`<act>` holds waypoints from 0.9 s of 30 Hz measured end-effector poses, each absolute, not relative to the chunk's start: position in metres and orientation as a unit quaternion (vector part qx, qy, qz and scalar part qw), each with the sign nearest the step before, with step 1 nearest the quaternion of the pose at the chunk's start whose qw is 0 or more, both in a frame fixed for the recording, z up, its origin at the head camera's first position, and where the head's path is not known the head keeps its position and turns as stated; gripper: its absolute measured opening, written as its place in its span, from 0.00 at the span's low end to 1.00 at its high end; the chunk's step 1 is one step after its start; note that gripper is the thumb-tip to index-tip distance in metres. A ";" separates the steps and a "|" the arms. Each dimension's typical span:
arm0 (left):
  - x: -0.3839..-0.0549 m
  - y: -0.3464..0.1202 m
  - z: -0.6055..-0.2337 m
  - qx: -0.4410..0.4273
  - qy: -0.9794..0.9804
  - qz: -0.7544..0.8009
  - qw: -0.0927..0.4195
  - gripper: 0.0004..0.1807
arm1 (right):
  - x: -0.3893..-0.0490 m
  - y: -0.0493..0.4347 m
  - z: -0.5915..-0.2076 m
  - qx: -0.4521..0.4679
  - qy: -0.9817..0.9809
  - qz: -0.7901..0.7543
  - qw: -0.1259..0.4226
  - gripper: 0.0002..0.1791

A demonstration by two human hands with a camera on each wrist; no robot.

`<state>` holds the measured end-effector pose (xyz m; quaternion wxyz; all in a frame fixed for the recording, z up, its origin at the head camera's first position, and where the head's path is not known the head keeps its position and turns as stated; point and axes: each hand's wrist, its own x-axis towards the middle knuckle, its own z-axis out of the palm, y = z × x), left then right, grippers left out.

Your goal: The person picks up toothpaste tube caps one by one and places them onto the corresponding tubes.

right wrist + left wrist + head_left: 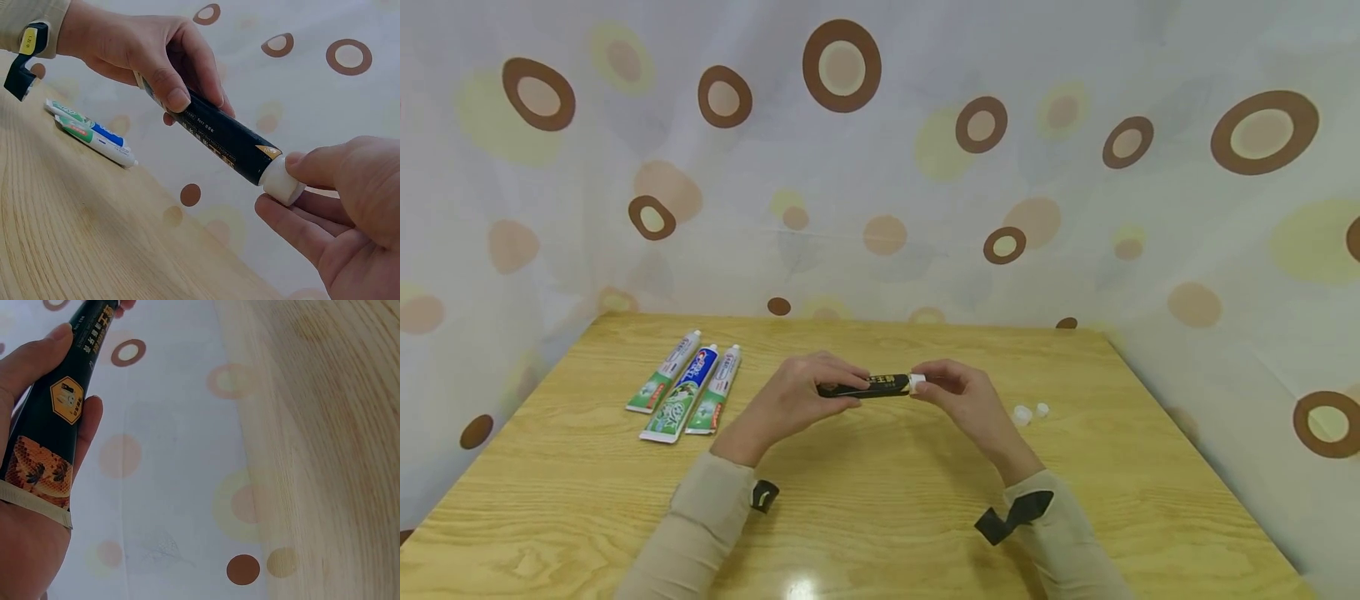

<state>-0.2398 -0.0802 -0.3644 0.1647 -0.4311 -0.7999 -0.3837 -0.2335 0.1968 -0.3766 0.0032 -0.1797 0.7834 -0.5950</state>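
Above the middle of the table, my left hand (805, 387) grips a black toothpaste tube (887, 385) with gold lettering. In the left wrist view the tube's (59, 406) honeycomb picture and flat crimped end show against the palm. My right hand (958, 396) pinches the white cap (282, 180) at the tube's other end between thumb and fingers. The cap sits against the tube's shoulder; whether it is screwed tight I cannot tell. The tube lies roughly level in the head view, cap to the right.
Three toothpaste tubes lie side by side at the left: a blue and green one (681, 396) between two white and green ones, their necks pointing away. Two small white caps (1022, 415) lie right of my right hand. A patterned curtain (880, 167) surrounds the wooden table (865, 517).
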 end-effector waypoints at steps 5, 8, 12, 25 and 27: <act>-0.240 -0.082 -0.363 -0.430 -0.797 -0.394 0.156 0.12 | -0.234 0.198 -0.376 -0.195 0.755 -0.626 0.028 0.20; -0.240 -0.083 -0.364 -0.421 -0.800 -0.400 0.147 0.13 | -0.234 0.200 -0.375 -0.199 0.756 -0.623 0.039 0.21; -0.240 -0.084 -0.364 -0.412 -0.803 -0.408 0.140 0.14 | -0.232 0.203 -0.372 -0.201 0.757 -0.620 0.049 0.20; -0.238 -0.084 -0.361 -0.414 -0.793 -0.426 0.133 0.13 | -0.230 0.202 -0.368 -0.192 0.785 -0.588 0.007 0.16; -0.239 -0.084 -0.361 -0.415 -0.793 -0.425 0.134 0.13 | -0.230 0.203 -0.368 -0.191 0.783 -0.592 0.011 0.16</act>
